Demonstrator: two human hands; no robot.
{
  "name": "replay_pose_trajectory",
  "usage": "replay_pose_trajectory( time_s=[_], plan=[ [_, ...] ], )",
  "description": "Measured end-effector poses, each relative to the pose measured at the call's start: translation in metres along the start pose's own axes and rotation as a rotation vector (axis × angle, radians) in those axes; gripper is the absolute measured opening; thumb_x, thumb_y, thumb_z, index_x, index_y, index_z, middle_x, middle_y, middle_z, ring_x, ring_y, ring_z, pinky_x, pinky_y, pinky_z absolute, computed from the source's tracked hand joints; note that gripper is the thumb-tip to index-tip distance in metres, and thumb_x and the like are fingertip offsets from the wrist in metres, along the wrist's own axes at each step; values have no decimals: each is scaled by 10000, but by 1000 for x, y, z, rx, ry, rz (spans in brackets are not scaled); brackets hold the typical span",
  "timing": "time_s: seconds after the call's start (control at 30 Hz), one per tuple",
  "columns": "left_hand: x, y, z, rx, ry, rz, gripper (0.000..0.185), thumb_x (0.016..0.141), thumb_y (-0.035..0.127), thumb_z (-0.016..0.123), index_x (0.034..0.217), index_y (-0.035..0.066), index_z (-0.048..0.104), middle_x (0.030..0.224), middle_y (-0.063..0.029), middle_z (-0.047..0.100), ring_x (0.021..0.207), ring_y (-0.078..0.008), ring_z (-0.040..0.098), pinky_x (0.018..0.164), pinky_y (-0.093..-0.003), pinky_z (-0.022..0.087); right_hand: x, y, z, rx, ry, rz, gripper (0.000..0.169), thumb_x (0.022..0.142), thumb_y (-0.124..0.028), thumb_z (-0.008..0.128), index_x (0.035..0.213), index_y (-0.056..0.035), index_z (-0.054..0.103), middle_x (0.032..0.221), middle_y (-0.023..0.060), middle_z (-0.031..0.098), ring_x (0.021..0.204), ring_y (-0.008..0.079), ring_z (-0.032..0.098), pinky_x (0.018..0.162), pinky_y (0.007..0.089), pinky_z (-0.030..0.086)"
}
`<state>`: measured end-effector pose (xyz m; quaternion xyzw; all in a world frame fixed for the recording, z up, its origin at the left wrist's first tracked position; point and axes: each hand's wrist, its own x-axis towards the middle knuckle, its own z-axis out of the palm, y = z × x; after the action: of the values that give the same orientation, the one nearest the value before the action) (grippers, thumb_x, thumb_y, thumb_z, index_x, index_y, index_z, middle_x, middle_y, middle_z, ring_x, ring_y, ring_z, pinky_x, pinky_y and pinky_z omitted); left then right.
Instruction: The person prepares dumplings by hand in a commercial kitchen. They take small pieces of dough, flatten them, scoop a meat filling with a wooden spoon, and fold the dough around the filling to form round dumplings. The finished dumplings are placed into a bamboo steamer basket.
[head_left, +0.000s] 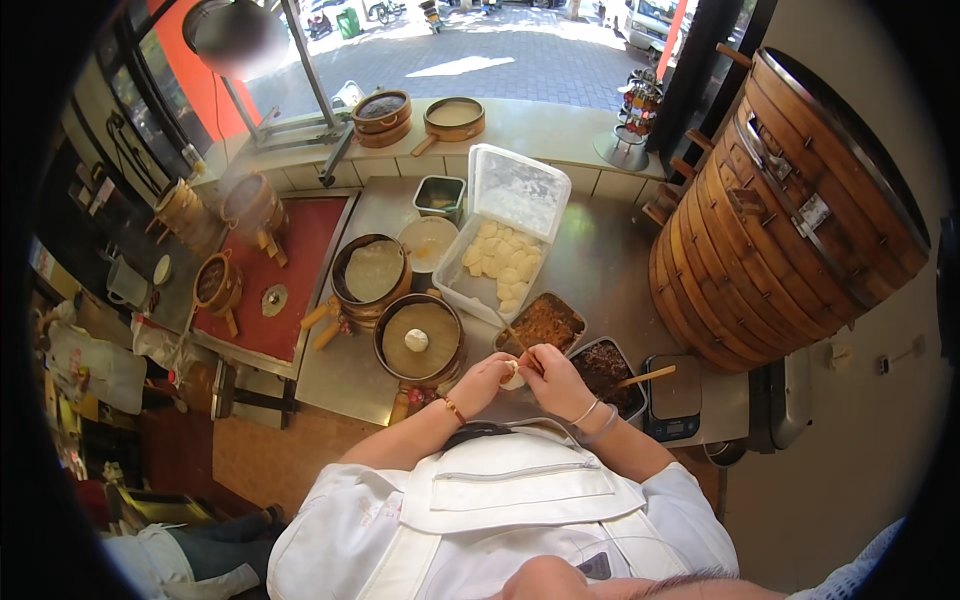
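Note:
Both of my hands meet just in front of my chest, around a dough wrapper (513, 376) with some orange-brown filling showing. My left hand (486, 377) holds the wrapper from the left. My right hand (553, 376) pinches its right edge and also has a thin wooden stick (513, 331) between its fingers. Beyond the hands is a metal tray of orange-brown filling (550, 324); a tray of dark filling (604, 363) with a wooden handle in it lies to the right. A round bamboo steamer (418, 339) at the left holds one white bun (417, 340).
A plastic box of dough pieces (501, 264) stands behind the trays, lid tilted up. Another steamer (373, 271) and a plate (427, 244) are left of it. A digital scale (673, 396) and a tall steamer stack (757, 225) stand right. Steaming baskets (256, 204) occupy the red surface's far edge.

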<state>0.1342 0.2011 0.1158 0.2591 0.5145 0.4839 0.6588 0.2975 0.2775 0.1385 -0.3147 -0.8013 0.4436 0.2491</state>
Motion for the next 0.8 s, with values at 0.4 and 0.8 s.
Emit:
replay_pose_trajectory(
  time_s=[0.4, 0.8],
  plan=[
    [11, -5, -19, 221, -114, 31, 247, 875, 173, 494, 962, 0, 646, 813, -2, 525, 713, -104, 436, 657, -236, 372, -5, -7, 3, 231, -127, 149, 187, 874, -126, 669, 951, 29, 596, 858, 135, 640, 812, 215, 623, 719, 319, 494],
    [-3, 5, -3, -179, -52, -24, 300, 977, 178, 497, 1227, 19, 544, 1088, -72, 603, 958, -166, 607, 781, -295, 520, -6, -5, 3, 305, 71, 203, 187, 867, -135, 678, 934, 26, 611, 841, 105, 643, 760, 173, 621, 697, 307, 499]
  ],
)
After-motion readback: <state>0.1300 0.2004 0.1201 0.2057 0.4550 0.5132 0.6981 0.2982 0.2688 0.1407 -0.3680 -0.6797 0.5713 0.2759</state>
